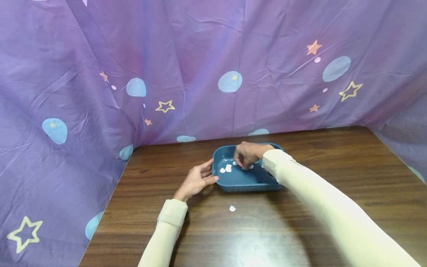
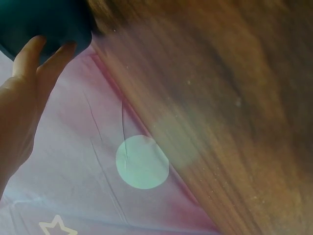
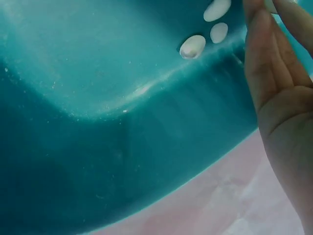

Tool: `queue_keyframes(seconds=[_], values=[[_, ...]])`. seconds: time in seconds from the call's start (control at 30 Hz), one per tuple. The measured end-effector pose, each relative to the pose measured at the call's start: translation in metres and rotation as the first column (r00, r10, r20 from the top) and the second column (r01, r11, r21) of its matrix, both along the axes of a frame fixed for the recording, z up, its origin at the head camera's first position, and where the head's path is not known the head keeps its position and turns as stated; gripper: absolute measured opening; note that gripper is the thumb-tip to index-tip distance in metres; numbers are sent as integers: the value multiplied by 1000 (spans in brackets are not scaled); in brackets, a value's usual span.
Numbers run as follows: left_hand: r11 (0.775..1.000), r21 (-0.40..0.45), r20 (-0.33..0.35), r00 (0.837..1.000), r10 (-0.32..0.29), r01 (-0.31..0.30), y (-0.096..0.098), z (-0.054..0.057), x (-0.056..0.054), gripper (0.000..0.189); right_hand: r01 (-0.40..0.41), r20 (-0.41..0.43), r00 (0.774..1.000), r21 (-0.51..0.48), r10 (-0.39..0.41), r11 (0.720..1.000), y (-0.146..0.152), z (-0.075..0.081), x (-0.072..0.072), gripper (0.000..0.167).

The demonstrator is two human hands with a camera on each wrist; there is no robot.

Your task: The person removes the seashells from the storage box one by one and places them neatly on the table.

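A blue plastic tray [image 1: 248, 187] stands on the table with several small white shells [image 1: 228, 168] on its floor. My left hand [image 1: 197, 180] touches the tray's left end, its thumb at the front corner and its straight fingers along the outside wall. Above the tray floor, my right hand [image 1: 248, 152] reaches down with curled fingers. The right wrist view shows a bit of white shell [image 3: 270, 6] between its thumb and finger, mostly hidden. Other oval shells [image 3: 192, 47] lie beside that hand.
One more white shell [image 1: 232, 208] lies on the brown wooden table [image 1: 150, 222], in front of the tray. A purple curtain [image 1: 200, 55] with stars and blue spots hangs behind the table and along its left side.
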State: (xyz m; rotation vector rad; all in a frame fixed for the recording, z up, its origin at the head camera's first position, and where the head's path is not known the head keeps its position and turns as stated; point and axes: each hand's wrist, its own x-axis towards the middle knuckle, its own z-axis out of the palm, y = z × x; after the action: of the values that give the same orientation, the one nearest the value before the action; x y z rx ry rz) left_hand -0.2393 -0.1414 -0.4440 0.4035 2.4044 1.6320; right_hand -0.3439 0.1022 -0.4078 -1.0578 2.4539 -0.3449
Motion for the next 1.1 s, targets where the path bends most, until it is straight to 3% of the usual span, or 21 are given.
queue_keyframes(seconds=[0.5,0.67,1.1], values=[[1000,5,2,1000,-5,5,0,0,-1,74,55,64,997,-115,-48,992,10,21,2,20],[1000,10,0,1000,-6,6,0,-1,-1,74,21,26,1000,-138,-17,990,9,28,10,20],[1000,14,2,1000,3,-3,0,-2,-1,73,14,55,999,-251,0,968,19,32,41,20]])
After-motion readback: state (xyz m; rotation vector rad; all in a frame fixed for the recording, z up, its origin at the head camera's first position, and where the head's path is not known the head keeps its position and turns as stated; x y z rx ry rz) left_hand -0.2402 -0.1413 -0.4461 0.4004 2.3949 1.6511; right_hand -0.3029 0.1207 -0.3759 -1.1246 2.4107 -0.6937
